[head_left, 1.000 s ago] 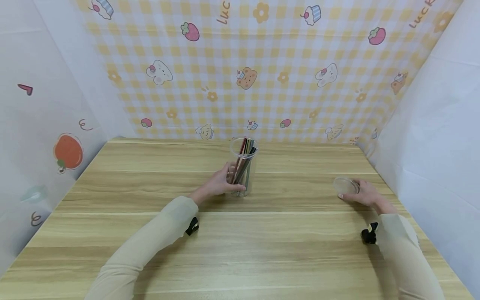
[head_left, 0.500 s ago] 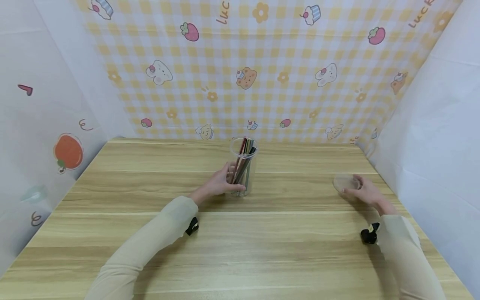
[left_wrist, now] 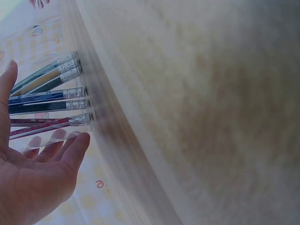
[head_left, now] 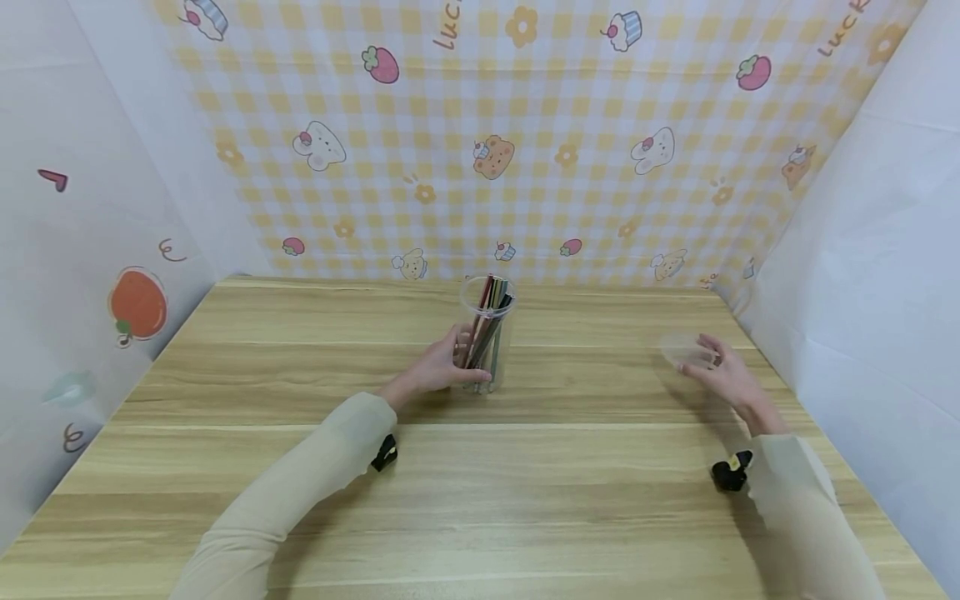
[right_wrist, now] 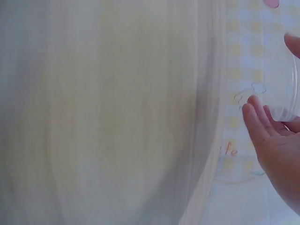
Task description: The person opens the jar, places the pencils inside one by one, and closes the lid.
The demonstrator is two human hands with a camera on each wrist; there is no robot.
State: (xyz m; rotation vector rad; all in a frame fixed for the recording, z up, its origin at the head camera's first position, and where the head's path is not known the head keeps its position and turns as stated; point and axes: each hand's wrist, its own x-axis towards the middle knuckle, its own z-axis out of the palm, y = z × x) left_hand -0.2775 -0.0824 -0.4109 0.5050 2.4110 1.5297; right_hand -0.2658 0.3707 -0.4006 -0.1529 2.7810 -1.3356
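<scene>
A tall clear plastic cup (head_left: 506, 354) stands upright on the wooden table. Several pencils (head_left: 489, 329) lean inside it, dark red, blue, green and yellowish, with metal-banded ends low in the cup (left_wrist: 77, 119). My left hand (head_left: 442, 365) grips the cup's lower left side, thumb in front and fingers behind. Far to the right, my right hand (head_left: 729, 379) holds a clear round lid (head_left: 681, 350) by its edge, tilted above the table. In the right wrist view the lid (right_wrist: 281, 84) shows a double rim between thumb and fingers.
The wood-grain table (head_left: 480, 500) ends at a yellow checked cloth (head_left: 525, 208) behind the cup. White cloth walls (head_left: 862, 250) flank both sides, the right one close to my right hand. A black wrist mount (head_left: 731, 472) hangs by each sleeve.
My right hand has raised the lid and moved it slightly away from me, turning it as it goes. The left hand and the cup of pencils have stayed put.
</scene>
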